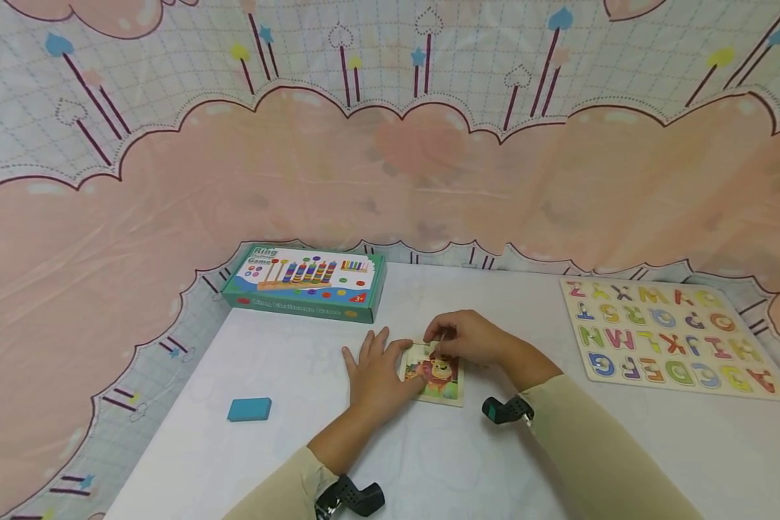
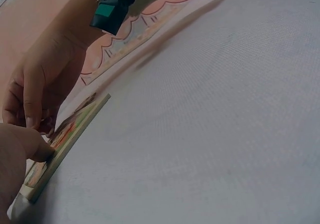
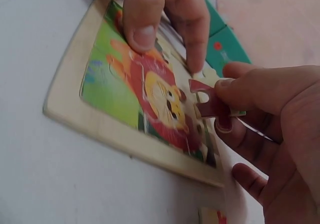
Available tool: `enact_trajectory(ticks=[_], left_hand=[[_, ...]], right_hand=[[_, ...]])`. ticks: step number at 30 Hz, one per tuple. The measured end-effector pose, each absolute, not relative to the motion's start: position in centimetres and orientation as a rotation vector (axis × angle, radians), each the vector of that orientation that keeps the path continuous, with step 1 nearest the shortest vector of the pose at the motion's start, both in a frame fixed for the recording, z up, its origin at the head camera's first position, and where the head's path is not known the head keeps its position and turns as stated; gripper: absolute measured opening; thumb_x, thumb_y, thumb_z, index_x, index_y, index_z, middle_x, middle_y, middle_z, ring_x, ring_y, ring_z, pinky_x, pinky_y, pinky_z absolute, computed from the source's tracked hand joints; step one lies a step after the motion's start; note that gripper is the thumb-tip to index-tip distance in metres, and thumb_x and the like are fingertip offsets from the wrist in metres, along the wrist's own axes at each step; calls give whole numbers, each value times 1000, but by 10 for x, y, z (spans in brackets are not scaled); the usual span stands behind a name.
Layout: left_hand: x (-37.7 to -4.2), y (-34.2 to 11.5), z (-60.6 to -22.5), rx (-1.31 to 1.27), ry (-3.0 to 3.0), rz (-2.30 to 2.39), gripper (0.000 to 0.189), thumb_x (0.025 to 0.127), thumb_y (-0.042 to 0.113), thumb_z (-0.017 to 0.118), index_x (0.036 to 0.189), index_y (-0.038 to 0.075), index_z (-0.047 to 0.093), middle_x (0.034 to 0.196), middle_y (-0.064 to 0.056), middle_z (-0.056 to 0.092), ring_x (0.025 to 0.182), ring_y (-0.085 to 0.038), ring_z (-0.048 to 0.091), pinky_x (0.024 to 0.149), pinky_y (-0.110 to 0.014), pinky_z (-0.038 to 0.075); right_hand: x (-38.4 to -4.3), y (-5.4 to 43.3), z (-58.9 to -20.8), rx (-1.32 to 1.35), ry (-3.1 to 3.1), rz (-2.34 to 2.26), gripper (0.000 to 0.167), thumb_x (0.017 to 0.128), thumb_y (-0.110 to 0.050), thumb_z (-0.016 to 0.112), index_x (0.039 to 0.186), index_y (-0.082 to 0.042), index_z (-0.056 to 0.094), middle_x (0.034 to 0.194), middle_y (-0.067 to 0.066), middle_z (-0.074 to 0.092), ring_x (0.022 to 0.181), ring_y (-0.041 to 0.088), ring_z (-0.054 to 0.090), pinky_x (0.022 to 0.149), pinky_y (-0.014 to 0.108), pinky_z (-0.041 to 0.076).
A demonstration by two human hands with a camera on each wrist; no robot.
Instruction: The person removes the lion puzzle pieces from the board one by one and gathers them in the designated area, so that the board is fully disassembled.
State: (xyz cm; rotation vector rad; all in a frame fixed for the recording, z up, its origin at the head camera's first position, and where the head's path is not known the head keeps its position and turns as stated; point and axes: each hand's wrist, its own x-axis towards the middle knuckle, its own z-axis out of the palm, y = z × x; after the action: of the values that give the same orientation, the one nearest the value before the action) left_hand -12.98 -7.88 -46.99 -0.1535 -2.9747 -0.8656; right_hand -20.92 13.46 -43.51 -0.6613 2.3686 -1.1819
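Note:
A small wooden jigsaw puzzle [image 1: 443, 375] with a lion picture lies on the white table. My left hand [image 1: 378, 377] spreads its fingers over the puzzle's left side, its thumb [image 3: 142, 32] resting on the picture. At the puzzle's upper right, my right hand [image 1: 474, 338] pinches a dark red puzzle piece [image 3: 207, 104] between thumb and fingers. In the right wrist view this piece is tilted just over the board's edge, beside the lion's head. The left wrist view shows the puzzle's frame [image 2: 75, 145] edge-on, with the left thumb on it.
A green ring game box [image 1: 305, 285] lies at the back left. On the left is a teal block [image 1: 249, 409]. An alphabet board [image 1: 672, 339] covers part of the right side. Another small piece [image 3: 212, 215] shows at the right wrist view's lower edge.

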Motion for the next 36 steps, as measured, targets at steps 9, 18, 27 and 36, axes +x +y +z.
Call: enact_trajectory(ticks=[9, 18, 27, 36], left_hand=[[-127, -77, -472, -154, -2987, -868, 59, 84, 45, 80, 138, 22, 69, 166, -17, 42, 159, -44, 23, 120, -78, -4], [-124, -77, -476, -137, -2995, -852, 61, 84, 45, 80, 139, 22, 69, 167, -17, 41, 160, -44, 23, 121, -77, -4], [-127, -75, -474, -140, -2991, -874, 60, 85, 45, 79, 140, 22, 67, 167, -16, 40, 160, -43, 21, 120, -77, -6], [-130, -73, -470, -154, -2992, -870, 62, 86, 46, 77, 141, 21, 67, 168, -17, 39, 161, -43, 19, 120, -77, -7]], right_hand=[[-204, 159, -440, -666, 2442, -1165, 15, 97, -3, 73, 107, -14, 76, 101, -2, 72, 91, 18, 61, 78, 31, 53], [-193, 188, -445, -623, 2438, -1205, 15, 96, -2, 74, 107, -12, 76, 99, 0, 71, 88, 20, 60, 74, 30, 53], [-187, 213, -442, -603, 2476, -1215, 17, 95, -1, 74, 108, -12, 76, 100, 1, 70, 90, 20, 60, 75, 29, 53], [-181, 237, -436, -509, 2494, -1210, 18, 96, 0, 73, 110, -11, 76, 101, 2, 71, 93, 22, 63, 81, 28, 55]])
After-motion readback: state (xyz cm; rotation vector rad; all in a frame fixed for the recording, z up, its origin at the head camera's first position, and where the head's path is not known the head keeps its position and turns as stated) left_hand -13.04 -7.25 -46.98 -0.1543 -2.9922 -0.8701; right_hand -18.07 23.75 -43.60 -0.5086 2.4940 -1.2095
